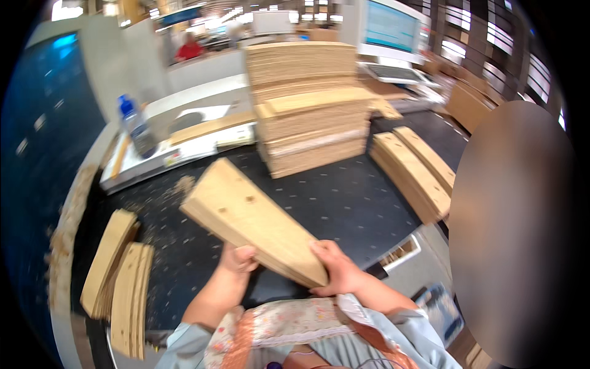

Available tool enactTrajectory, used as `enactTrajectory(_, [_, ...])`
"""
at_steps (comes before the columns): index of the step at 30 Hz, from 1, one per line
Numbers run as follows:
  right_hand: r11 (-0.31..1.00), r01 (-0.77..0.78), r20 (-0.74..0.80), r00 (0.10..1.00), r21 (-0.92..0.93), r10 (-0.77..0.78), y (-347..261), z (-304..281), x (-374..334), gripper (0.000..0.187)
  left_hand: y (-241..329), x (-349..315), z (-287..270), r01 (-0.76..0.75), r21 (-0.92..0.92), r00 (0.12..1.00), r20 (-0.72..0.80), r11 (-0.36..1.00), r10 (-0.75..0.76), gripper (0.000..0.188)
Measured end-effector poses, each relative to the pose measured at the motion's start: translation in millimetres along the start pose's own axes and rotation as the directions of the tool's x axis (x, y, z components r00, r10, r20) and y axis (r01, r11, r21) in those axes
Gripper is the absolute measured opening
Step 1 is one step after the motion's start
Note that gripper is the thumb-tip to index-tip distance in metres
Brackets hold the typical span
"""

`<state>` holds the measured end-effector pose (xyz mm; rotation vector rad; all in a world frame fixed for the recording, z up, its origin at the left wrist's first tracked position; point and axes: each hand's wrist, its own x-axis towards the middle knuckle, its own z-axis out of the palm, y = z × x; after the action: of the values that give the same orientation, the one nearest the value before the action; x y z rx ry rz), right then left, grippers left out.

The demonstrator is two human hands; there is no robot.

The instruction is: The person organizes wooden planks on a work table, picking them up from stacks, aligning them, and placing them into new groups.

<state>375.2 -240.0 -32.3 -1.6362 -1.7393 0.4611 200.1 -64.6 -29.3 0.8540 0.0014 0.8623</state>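
Between my two hands I hold a stack of pale wooden boards (255, 215), tilted over the near part of a black worktable (319, 197). Two dark knots mark the top board. My left hand (238, 257) grips the stack's near long side, thumb bent against it. My right hand (337, 265) closes round the narrow right end, with the thumb on top. The fingers under the boards are hidden. Beyond them rises a tall pile of similar boards (319, 132), some layers sticking out to the side.
Small board stacks (126, 295) lie at the left edge, and more boards (412, 175) at the right. A blue-capped bottle (140, 132) stands on a white tray-like surface behind. A monitor (391, 31) and keyboard (393, 74) are at the back right. A blurred round shape (516, 234) blocks the right side.
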Motion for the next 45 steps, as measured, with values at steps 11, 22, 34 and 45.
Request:
enactTrajectory(11, [0.99, -0.04, -0.341, 0.936, 0.132, 0.083, 29, -55, -37, 0.102, -19, 66, 47, 0.135, 0.378, 0.964, 0.163, 0.916, -0.209, 0.097])
enactTrajectory(22, [0.561, -0.824, -0.705, 0.447, -0.085, 0.55, 134, -291, -108, 0.097, -12, 44, -10, 0.472, 0.484, 0.88, -0.308, 0.737, -0.361, 0.055])
enactTrajectory(34, [0.423, -0.885, -0.57, 0.454, -0.196, 0.685, 227, -353, -55, 0.098, -25, 54, 0, 0.492, 0.424, 0.856, -0.395, 0.76, -0.333, 0.045])
enactTrajectory(45, [0.303, -0.906, -0.466, 0.414, -0.297, 0.782, 246, -360, -34, 0.106, -38, 58, 6, 0.473, 0.429, 0.876, -0.319, 0.77, -0.361, 0.054])
